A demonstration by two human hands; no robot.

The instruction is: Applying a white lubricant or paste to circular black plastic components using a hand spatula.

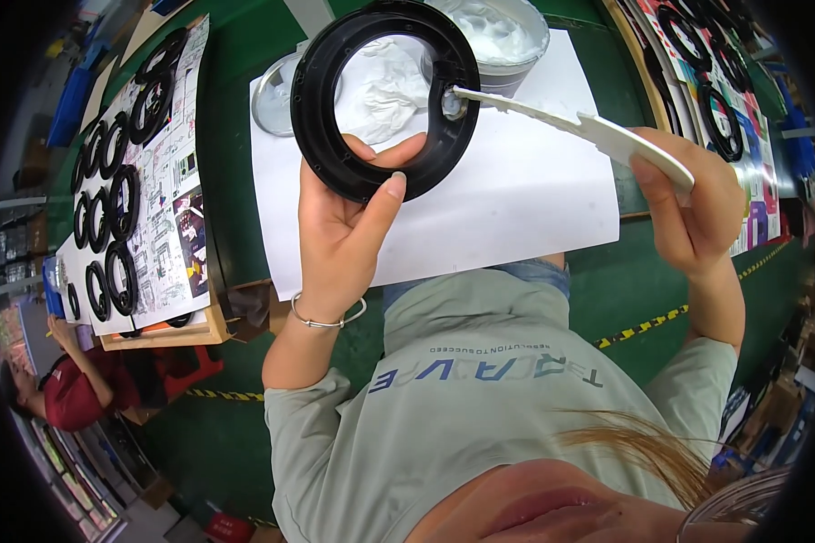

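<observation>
Green bench, white paper sheet (516, 208); left hand (344, 226) gripping black ring (385, 100); right hand (688, 204) pinching white spatula (561, 122), spreading paste; better keeping layer thin, even.

Black plastic ring (335, 109) upright, white spatula (598, 131) tip touching.

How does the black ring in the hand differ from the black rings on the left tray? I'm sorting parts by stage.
The held ring is lifted and tilted in the left hand; the tray rings lie flat in rows on printed paper. The held ring has a white spatula, held by the right hand, touching its inner edge; the tray rings have nothing touching them. The held ring looks larger, being nearer the camera. All are black and round.
</observation>
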